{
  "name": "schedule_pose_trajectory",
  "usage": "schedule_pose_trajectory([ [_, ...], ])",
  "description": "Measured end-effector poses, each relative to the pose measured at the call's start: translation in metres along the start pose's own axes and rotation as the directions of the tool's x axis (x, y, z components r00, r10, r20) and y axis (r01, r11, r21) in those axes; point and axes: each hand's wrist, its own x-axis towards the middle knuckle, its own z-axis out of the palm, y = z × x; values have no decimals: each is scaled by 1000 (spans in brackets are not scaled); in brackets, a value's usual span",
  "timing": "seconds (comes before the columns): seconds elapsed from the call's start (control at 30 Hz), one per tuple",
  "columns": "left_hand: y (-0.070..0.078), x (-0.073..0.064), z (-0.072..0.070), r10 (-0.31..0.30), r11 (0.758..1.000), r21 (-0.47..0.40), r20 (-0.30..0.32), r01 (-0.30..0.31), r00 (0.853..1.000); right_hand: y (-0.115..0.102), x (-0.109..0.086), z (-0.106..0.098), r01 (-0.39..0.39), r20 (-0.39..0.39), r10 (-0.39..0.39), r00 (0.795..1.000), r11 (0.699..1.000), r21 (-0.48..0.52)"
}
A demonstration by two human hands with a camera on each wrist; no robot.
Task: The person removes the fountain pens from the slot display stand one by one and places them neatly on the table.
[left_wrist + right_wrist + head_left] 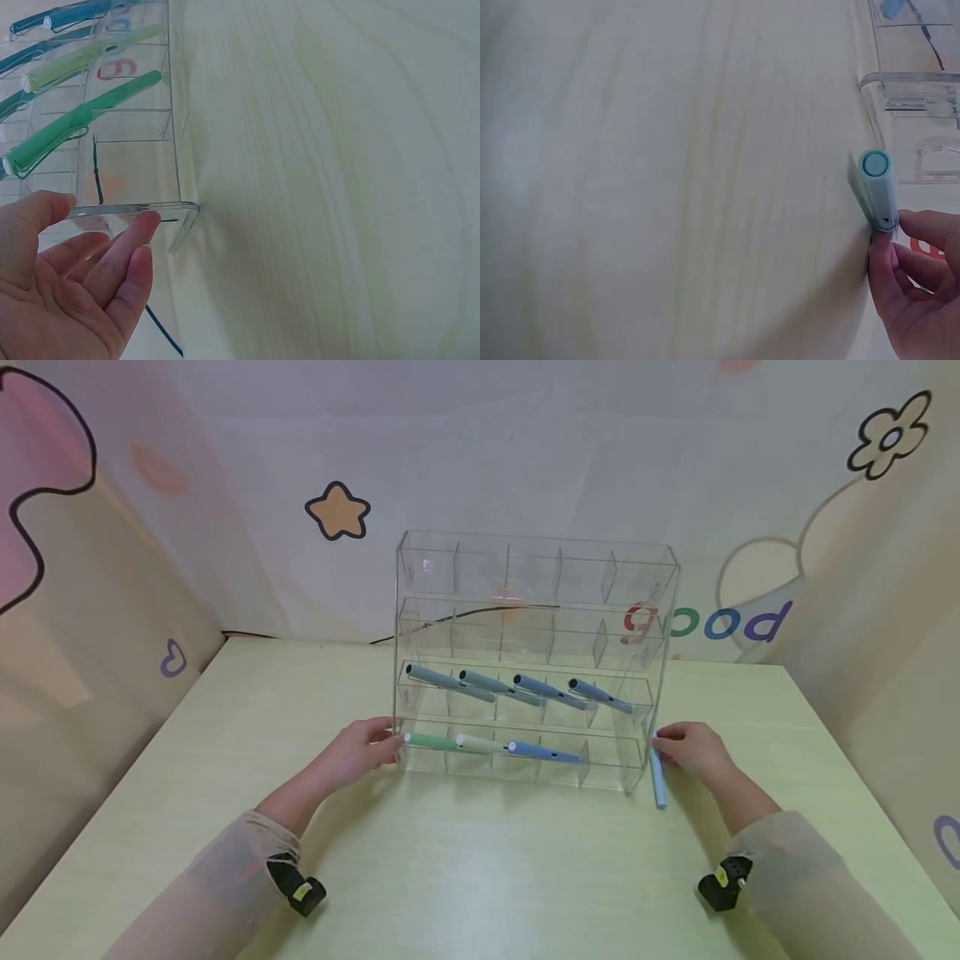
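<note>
A clear acrylic pen rack (pixel 525 783) stands on the table, its tiers split by thin dividers. My left hand (pixel 367 748) holds the rack's left side low down; the left wrist view shows the thumb and fingers about the panel's edge. Beside the rack's right side, my right hand (pixel 693 750) pinches a light blue pen (pixel 659 781) between thumb and fingers. That pen (pixel 880 191) points its round end at the right wrist camera. On the lowest tier lie a green pen (pixel 431 742), a pale green pen (pixel 480 744) and a blue pen (pixel 543 752).
Several blue and grey-blue pens, among them a dark-ended pen (pixel 450 682), lie on the tier above. A printed cloth (pixel 525 468) hangs behind the rack and at both sides. The pale wooden table (pixel 480 877) extends in front of the rack.
</note>
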Motion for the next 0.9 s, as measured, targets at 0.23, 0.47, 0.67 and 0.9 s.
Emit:
schedule_pose_trajectory([
  [0.23,0,-1,0,6,1000,-5,-3,-6,1000,-1,0,0,-3,9,3,1000,1000,-23],
  [0.47,3,-1,0,-6,1000,-12,-6,6,1000,-1,-1,1,20,5,-20,1000,999,-33],
  [0.67,6,-3,0,-13,1000,-7,-3,13,1000,-1,-4,-2,34,2,-34,999,999,-27],
  [0.9,3,-3,0,-12,1000,-18,0,12,1000,-7,-16,-10,161,-102,-164,981,986,-36],
])
